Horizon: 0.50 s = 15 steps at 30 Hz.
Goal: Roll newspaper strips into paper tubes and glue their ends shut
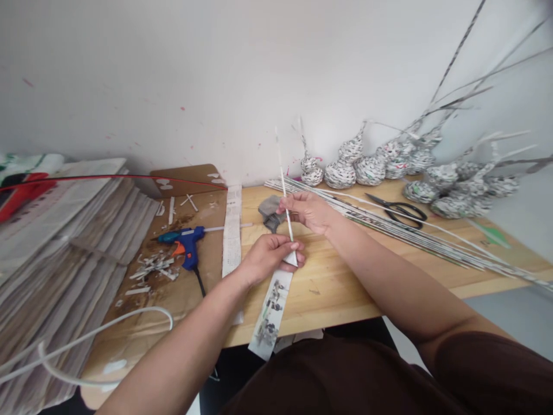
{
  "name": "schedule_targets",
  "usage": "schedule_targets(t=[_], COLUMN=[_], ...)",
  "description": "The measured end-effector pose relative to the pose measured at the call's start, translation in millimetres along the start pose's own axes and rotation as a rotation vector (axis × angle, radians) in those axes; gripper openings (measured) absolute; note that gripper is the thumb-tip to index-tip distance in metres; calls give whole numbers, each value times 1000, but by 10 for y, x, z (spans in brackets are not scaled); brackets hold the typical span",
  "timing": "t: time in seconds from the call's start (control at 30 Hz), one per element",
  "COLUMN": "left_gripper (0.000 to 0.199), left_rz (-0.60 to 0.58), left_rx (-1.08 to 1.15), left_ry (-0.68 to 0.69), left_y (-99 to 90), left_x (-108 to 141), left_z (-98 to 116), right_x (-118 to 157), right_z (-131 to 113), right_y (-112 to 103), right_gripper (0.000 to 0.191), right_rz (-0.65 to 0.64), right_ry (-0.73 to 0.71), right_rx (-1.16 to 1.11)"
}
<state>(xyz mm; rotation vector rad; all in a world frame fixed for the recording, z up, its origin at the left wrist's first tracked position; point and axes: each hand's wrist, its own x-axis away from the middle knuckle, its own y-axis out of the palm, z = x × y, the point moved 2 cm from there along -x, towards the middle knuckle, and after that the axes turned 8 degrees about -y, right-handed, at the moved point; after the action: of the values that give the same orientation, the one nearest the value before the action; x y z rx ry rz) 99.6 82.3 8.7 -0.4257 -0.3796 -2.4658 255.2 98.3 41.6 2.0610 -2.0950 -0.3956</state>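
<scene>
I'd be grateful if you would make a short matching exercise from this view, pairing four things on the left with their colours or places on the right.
Things:
1. Glue gun
2. Scissors
3. Cloth
4. Paper strip

Descriptions:
A. Grey and crumpled
B. In the left hand, its lower end past the edge of the table
C. Blue, lying on cardboard
D. Black-handled, near the woven paper shapes

Pairs: 1-C, 2-D, 3-A, 4-B

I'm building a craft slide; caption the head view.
Left hand and right hand hold a partly rolled paper strip at a wooden table, woven gourd shapes beyond.
</scene>
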Motion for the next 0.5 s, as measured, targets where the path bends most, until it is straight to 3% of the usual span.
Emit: schedule_targets(t=[0.07, 0.2, 0.27, 0.37, 0.5], left_gripper=[32, 32, 32, 31, 30], left_rz=[3, 28, 25, 19, 54], left_rx=[0, -11, -10, 1, 27], left_ry=[-2, 12, 10, 3, 2], left_y=[1, -12, -13, -7, -5], left_x=[3, 6, 7, 12, 26], left_z=[4, 15, 19, 30, 51], right_x=[1, 18, 21, 15, 12], right_z=[-12, -10, -6, -6, 15], right_y=[-10, 6, 5, -12, 4], right_gripper=[27, 30, 29, 33, 34], right_rz=[31, -169, -153, -26, -160], right_ry=[-23, 25, 26, 3, 48], right_rx=[-7, 90, 131, 129, 137])
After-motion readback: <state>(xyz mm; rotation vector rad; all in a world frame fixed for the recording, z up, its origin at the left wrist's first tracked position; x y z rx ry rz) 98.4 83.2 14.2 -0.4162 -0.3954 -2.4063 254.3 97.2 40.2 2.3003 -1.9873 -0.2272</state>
